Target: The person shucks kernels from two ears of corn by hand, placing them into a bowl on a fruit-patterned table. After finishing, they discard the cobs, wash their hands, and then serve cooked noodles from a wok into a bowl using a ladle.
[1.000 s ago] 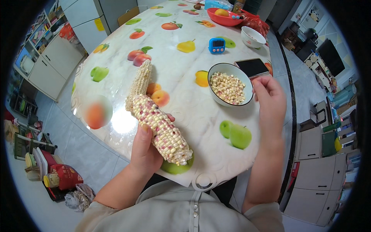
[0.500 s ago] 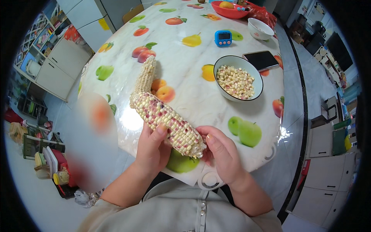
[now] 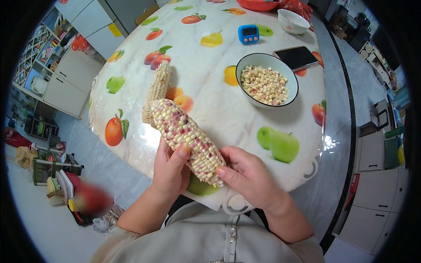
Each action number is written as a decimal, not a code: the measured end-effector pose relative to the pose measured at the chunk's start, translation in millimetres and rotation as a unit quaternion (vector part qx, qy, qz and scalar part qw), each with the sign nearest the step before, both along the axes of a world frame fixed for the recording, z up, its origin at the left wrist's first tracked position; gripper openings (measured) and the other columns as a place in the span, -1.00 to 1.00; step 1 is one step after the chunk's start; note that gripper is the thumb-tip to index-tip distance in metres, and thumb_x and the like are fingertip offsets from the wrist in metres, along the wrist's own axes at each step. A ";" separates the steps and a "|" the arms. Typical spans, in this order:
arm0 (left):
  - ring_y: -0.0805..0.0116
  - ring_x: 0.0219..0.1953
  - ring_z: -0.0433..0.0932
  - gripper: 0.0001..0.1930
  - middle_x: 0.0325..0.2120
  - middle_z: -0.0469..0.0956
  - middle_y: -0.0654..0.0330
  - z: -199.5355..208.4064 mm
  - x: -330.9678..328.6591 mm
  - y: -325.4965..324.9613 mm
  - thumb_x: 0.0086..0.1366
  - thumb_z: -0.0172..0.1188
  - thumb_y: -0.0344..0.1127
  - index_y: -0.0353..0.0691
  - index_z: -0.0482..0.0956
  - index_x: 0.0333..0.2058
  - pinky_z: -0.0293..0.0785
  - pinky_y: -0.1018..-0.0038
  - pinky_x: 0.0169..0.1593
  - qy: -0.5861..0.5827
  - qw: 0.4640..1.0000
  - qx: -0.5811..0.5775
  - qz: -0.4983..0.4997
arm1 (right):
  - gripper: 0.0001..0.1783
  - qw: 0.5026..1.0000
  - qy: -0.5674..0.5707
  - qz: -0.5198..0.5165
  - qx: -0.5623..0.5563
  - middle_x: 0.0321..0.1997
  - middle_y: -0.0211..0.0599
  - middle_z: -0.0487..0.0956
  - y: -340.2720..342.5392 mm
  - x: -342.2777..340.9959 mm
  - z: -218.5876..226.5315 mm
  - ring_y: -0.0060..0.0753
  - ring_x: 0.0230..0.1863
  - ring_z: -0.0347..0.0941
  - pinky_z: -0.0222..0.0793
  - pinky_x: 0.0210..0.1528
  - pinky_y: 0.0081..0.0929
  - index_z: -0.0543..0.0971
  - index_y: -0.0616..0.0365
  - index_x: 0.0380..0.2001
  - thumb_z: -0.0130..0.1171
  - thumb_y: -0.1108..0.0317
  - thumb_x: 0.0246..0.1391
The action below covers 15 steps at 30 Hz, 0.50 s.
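Note:
An ear of corn [image 3: 186,136] with cream and purple-red kernels is held above the near edge of the table, slanting from upper left to lower right. My left hand [image 3: 172,168] grips its left side, thumb lying across the kernels. Around the lower right end closes my right hand [image 3: 247,175], its thumb pressed on the kernels there. Beyond the ear's upper end lies a bare corncob [image 3: 157,92], partly hidden behind it. To the right, a white bowl with a dark rim [image 3: 267,103] holds many loose kernels [image 3: 264,84].
A phone [image 3: 296,58] lies behind the bowl. Farther back are a blue timer [image 3: 248,34], a small white bowl [image 3: 293,22], a red basin [image 3: 258,4] and a red plastic bag [image 3: 296,8]. A fruit-patterned cover [image 3: 210,65] spreads over the table.
My right thumb has moved from beside the ear's lower end onto its kernels. The ear has tilted slightly steeper. The view has shifted a little, and a blurred patch at left has shrunk.

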<state>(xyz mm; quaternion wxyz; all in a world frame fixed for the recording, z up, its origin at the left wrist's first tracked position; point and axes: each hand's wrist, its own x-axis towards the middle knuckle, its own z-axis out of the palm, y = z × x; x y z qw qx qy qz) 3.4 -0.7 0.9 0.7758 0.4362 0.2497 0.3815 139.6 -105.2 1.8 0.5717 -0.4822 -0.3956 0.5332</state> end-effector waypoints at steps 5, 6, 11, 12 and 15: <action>0.30 -0.13 0.46 -0.33 -0.14 0.39 0.09 2.4 3.5 -3.2 0.06 0.27 -0.06 -0.31 0.18 0.01 0.45 0.37 -0.06 0.014 1.000 0.006 0.013 | -0.75 0.999 -0.004 -0.040 0.034 -0.43 -0.34 0.44 -0.6 -2.8 -6.4 -0.64 -0.47 0.28 0.27 -0.42 -0.58 0.39 0.33 -0.24 0.03 0.37 0.07; 0.31 -0.13 0.46 -0.34 -0.14 0.39 0.09 1.7 3.4 -2.9 0.06 0.27 -0.07 -0.31 0.18 0.01 0.44 0.37 -0.06 0.011 1.000 0.007 0.010 | -0.75 0.999 -0.029 -0.023 0.011 -0.36 -0.34 0.44 -1.1 -1.1 -4.9 -0.65 -0.40 0.30 0.28 -0.34 -0.61 0.37 0.34 -0.19 -0.01 0.41 0.07; 0.32 -0.09 0.43 -0.35 -0.12 0.37 0.10 0.2 2.5 -2.9 0.09 0.25 -0.14 -0.30 0.15 0.05 0.40 0.37 -0.02 -0.002 1.000 0.017 -0.008 | -0.77 0.974 -0.214 -0.053 -0.047 -0.49 0.05 0.45 2.2 -4.4 14.3 -0.04 -0.49 0.40 0.32 -0.43 -0.34 0.39 0.34 -0.29 0.01 0.46 -0.06; 0.33 -0.07 0.42 -0.35 -0.10 0.36 0.13 -1.9 1.0 -1.4 0.10 0.25 -0.20 -0.28 0.12 0.07 0.38 0.37 0.00 -0.019 1.000 0.012 -0.022 | -0.79 0.970 -0.233 -0.060 -0.040 -0.49 0.08 0.45 2.5 -5.2 14.6 0.03 -0.49 0.39 0.31 -0.43 -0.32 0.40 0.34 -0.31 -0.01 0.48 -0.07; 0.34 -0.06 0.41 -0.38 -0.10 0.35 0.14 -3.9 -0.6 -1.3 0.14 0.22 -0.24 -0.26 0.11 0.09 0.36 0.37 0.02 -0.033 0.999 0.012 -0.032 | -0.80 0.966 -0.246 -0.075 -0.015 -0.50 0.11 0.45 2.3 -6.5 12.2 0.09 -0.49 0.38 0.32 -0.44 -0.28 0.42 0.35 -0.33 -0.06 0.52 -0.10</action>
